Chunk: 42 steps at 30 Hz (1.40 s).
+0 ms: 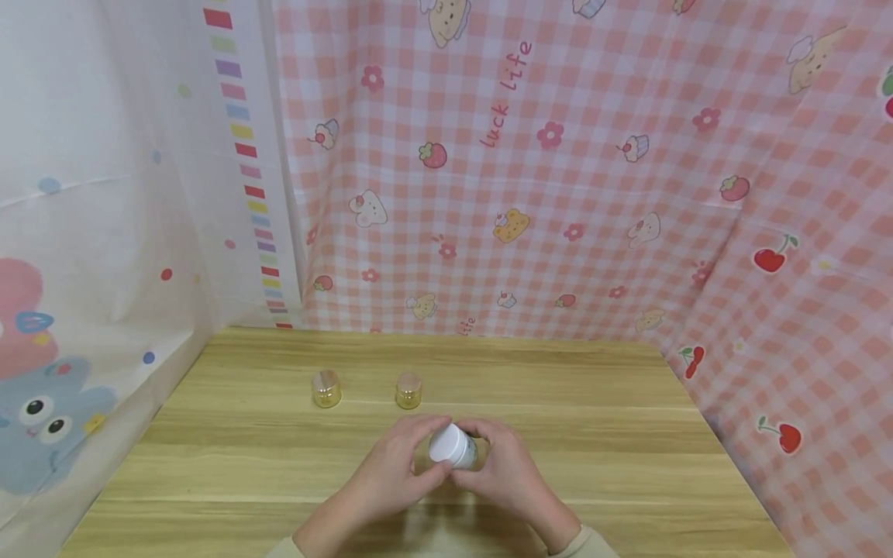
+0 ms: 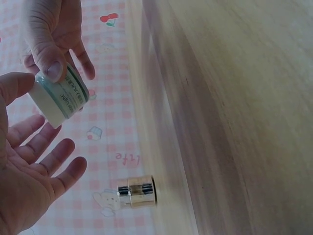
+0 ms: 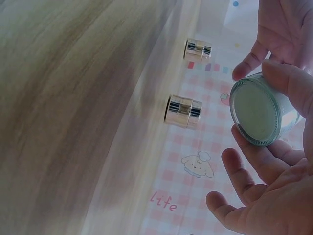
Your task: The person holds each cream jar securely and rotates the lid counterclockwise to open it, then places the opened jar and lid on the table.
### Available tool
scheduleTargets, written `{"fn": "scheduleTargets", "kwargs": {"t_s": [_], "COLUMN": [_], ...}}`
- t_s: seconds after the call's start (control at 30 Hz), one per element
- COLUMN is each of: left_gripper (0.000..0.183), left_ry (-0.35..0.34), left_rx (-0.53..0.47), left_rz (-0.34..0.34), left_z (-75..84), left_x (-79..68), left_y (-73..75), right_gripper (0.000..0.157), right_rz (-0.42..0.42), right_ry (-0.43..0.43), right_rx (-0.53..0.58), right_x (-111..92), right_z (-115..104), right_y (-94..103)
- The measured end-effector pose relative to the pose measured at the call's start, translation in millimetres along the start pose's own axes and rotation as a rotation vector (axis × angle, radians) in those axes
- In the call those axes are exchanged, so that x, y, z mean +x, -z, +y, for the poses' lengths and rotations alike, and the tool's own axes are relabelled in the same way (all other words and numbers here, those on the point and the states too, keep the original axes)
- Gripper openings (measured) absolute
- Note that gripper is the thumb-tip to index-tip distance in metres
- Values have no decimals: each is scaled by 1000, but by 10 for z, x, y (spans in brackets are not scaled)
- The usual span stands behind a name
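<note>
Base [image 3: 255, 112]: shown only in right wrist view
Jar [image 2: 62, 97]: axis aslant, lid [image 1: 444, 445] up and leftward
Left hand [image 1: 396, 463]: pinches lid
Right hand [image 1: 505, 468]: pinches jar

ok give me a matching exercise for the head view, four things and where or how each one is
1. white jar
2. left gold container
3. right gold container
4. back cloth

A. on the table, nearer the hands
B. pink and white checks
C. held by the left hand and right hand
D. on the table, farther from the hands

Pairs: 1-C, 2-D, 3-A, 4-B
</note>
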<state>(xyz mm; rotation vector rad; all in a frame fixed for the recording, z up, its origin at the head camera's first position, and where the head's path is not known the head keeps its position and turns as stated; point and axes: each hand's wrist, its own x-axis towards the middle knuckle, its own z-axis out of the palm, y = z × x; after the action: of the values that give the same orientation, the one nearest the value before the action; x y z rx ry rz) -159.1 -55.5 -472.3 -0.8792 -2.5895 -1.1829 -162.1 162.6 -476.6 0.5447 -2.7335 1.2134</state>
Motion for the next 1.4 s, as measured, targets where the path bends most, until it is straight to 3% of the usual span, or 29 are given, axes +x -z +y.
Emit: {"fn": "scheduleTargets", "kwargs": {"t_s": [0.43,0.73,0.97,1.23,1.4], "left_gripper": [58,59,60,58,54], "left_ry": [26,-51,-23,-43,-9], "left_rx": [13,32,12,16,19], "left_rz": [1,32,13,20,18], "left_z": [-12,-6,5,0,5], "left_x": [-4,0,-7,-2,-1], "left_y": [1,-5,-2,-5,-5], "right_gripper": [58,58,58,59,57], "right_rz": [-9,-6,-15,-18,-7], "right_ry": [-6,8,22,23,15], "right_rx": [-6,0,-5,-7,-5], "right_x": [1,-14,-20,-11,-12], "right_z": [-20,-26,-15,11,1], "right_y": [3,10,14,3,-5]}}
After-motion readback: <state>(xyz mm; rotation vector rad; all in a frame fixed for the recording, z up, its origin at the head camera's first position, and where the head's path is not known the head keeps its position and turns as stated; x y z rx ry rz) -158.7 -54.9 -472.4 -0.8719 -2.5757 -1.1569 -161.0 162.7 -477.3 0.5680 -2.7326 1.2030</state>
